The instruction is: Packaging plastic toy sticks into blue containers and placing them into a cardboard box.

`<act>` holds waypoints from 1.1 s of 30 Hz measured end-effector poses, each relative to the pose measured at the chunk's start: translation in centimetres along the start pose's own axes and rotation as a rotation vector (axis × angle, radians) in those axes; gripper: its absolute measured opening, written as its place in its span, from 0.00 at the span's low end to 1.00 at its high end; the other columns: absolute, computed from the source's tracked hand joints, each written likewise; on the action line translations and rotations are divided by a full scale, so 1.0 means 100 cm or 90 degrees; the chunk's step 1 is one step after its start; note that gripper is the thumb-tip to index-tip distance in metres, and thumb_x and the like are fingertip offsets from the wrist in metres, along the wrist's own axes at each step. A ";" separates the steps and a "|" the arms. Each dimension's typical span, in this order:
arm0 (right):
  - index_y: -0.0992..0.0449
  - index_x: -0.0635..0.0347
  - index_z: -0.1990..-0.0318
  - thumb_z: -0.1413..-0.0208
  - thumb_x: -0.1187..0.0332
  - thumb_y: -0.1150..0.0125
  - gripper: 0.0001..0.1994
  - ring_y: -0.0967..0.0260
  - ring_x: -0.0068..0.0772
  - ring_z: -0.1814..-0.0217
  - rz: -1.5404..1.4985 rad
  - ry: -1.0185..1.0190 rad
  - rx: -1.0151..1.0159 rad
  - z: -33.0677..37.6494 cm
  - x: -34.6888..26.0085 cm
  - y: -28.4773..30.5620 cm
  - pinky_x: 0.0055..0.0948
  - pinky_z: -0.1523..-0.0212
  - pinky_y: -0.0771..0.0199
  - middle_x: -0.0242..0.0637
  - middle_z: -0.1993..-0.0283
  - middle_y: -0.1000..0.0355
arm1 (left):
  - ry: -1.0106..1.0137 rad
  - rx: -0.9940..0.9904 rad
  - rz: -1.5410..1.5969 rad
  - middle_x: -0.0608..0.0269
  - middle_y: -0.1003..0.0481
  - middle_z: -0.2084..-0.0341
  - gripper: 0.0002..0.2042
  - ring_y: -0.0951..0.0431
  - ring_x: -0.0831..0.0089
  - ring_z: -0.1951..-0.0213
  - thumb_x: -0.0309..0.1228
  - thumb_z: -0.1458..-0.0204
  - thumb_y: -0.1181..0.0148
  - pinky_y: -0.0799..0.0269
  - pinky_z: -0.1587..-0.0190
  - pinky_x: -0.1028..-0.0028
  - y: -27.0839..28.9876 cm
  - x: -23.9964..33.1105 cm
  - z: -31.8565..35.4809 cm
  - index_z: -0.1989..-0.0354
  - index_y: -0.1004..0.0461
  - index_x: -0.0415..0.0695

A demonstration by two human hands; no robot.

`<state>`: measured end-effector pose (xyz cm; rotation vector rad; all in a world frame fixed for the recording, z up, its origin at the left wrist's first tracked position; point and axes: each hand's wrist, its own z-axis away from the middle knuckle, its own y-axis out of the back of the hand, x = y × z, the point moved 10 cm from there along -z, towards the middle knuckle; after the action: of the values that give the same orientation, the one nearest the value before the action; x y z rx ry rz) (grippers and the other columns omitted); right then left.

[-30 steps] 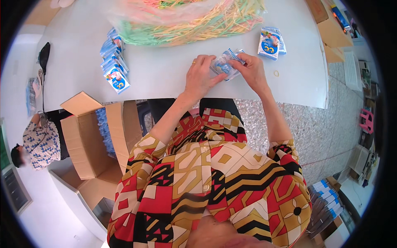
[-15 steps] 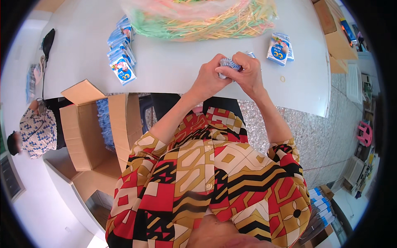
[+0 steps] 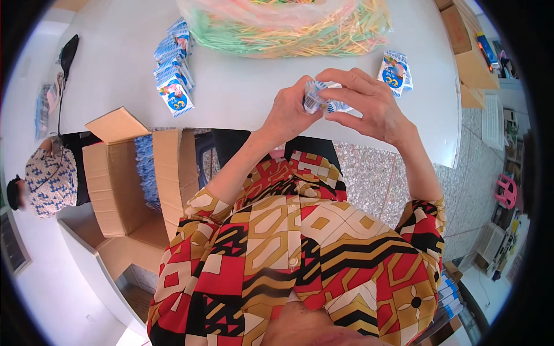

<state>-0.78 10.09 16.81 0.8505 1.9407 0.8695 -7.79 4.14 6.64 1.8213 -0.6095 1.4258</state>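
Note:
A small blue and white packet (image 3: 321,98) is held up between both hands, above the near edge of the white table (image 3: 242,95). My left hand (image 3: 289,112) grips its left side. My right hand (image 3: 365,102) curls over its top and right side, covering much of it. A row of the same packets (image 3: 173,75) lies on the table to the left. A small stack of them (image 3: 395,70) lies to the right. A large clear bag of thin coloured sticks (image 3: 288,26) fills the far side of the table.
An open cardboard box (image 3: 124,173) with blue packets inside stands on the floor at my left. Another person (image 3: 43,179) sits at the far left. More cardboard boxes (image 3: 464,40) and clutter line the right side beyond the table edge.
Both hands with the packet have come nearer to me, off the table surface. The view has tilted down a little, so the bag and the packets sit higher in the picture.

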 end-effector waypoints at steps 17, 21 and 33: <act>0.28 0.58 0.66 0.51 0.72 0.38 0.06 0.30 0.42 0.72 -0.137 -0.004 -0.188 -0.025 -0.021 -0.030 0.36 0.72 0.29 0.37 0.70 0.29 | -0.035 -0.148 0.056 0.49 0.28 0.72 0.18 0.25 0.47 0.65 0.23 0.57 0.38 0.31 0.66 0.65 0.003 0.022 0.018 0.60 0.40 0.42; 0.32 0.55 0.67 0.49 0.73 0.44 0.04 0.30 0.42 0.72 -0.100 0.012 -0.151 -0.044 -0.032 -0.023 0.38 0.75 0.30 0.38 0.76 0.31 | -0.051 -0.091 0.017 0.49 0.29 0.73 0.17 0.28 0.45 0.67 0.23 0.56 0.37 0.32 0.68 0.64 0.017 0.019 0.015 0.62 0.40 0.41; 0.26 0.61 0.66 0.46 0.72 0.42 0.03 0.31 0.18 0.73 -0.281 -0.176 -0.053 -0.127 0.069 -0.009 0.23 0.73 0.31 0.30 0.70 0.27 | 0.132 0.070 0.135 0.64 0.27 0.77 0.06 0.27 0.80 0.73 0.26 0.49 0.39 0.31 0.69 0.77 0.073 -0.021 0.007 0.70 0.30 0.38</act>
<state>-15.06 11.95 18.59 0.4379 1.7384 0.5330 -13.31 -1.07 6.36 1.7020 -0.6421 1.7949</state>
